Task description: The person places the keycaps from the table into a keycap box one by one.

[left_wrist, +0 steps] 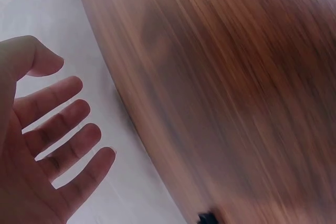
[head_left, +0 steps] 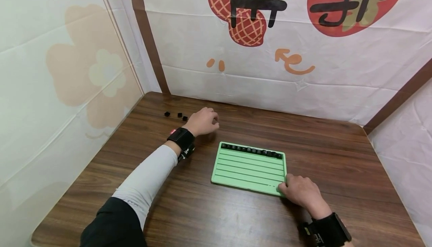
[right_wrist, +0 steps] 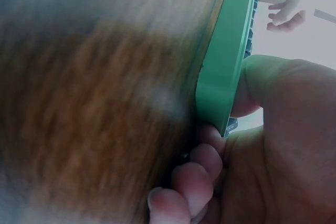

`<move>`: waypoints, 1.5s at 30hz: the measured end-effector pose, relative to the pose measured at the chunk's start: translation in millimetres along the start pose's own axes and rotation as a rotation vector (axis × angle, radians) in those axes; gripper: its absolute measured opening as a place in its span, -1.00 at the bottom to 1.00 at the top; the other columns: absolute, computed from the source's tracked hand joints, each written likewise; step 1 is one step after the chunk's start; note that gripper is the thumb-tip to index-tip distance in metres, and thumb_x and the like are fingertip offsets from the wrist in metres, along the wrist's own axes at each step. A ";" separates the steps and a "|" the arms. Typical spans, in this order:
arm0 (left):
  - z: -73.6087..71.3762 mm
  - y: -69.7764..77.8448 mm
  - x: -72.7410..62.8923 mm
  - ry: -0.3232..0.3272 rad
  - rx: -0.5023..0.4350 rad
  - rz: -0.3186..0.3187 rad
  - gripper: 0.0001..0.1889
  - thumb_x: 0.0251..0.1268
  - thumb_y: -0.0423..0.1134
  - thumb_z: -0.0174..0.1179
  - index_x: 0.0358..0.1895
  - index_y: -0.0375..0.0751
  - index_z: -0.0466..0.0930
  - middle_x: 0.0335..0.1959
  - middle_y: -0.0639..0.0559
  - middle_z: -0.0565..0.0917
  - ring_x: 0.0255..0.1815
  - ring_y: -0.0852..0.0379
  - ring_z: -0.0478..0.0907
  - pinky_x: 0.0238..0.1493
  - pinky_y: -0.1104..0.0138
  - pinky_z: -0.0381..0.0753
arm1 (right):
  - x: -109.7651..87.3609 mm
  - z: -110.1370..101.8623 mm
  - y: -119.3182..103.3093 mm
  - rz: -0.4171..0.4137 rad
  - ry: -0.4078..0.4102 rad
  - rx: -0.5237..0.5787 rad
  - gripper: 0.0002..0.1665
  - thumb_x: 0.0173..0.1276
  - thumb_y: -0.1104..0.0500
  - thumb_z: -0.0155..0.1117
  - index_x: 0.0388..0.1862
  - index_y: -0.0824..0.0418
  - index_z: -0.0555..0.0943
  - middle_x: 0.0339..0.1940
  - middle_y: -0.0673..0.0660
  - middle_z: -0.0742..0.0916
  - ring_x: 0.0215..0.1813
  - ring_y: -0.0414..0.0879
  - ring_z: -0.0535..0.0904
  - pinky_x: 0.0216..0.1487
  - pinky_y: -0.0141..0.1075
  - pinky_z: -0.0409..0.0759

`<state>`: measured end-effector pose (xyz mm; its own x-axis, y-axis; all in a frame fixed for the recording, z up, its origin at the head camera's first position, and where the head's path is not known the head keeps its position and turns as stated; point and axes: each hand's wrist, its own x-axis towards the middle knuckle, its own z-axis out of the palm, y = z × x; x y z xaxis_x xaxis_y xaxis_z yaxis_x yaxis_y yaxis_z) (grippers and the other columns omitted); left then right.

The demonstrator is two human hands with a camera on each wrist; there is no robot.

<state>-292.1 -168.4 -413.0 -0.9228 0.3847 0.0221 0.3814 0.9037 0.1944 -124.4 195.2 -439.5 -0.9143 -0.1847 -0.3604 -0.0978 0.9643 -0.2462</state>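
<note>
A light green ridged tray (head_left: 248, 170), shaped like a keyboard base, lies on the table with a row of small black keycaps (head_left: 249, 150) along its far edge. My right hand (head_left: 302, 191) pinches its near right corner, thumb on top. In the right wrist view, the fingers (right_wrist: 193, 184) curl low beside the green side wall (right_wrist: 223, 72). Beyond the tray's far left corner, my left hand (head_left: 203, 122) hovers over the table, holding nothing; its fingers (left_wrist: 71, 148) are spread apart. Loose black keycaps (head_left: 180, 115) lie just left of it.
The brown wooden table (head_left: 182, 209) meets a white printed cloth wall (head_left: 189, 44) at the back. Another cloth wall (head_left: 50, 119) stands along the left side. One loose black piece (left_wrist: 208, 217) shows near the table edge in the left wrist view.
</note>
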 end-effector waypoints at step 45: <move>8.6 -106.1 -11.7 -0.023 -0.034 -0.251 -0.71 0.32 -0.27 0.27 0.09 -0.19 0.67 0.09 -0.20 0.56 0.12 -0.17 0.50 0.01 -0.13 0.59 | 1.3 3.0 1.1 0.011 0.024 0.002 -0.74 0.35 0.04 0.05 -0.48 0.15 0.36 -0.58 0.05 0.29 -0.49 -0.03 0.29 -0.38 -0.16 0.13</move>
<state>-321.4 -267.2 -442.4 -0.9867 0.1534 -0.0536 0.1378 0.9648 0.2238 -124.6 195.4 -442.9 -0.9244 -0.1697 -0.3415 -0.0870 0.9658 -0.2443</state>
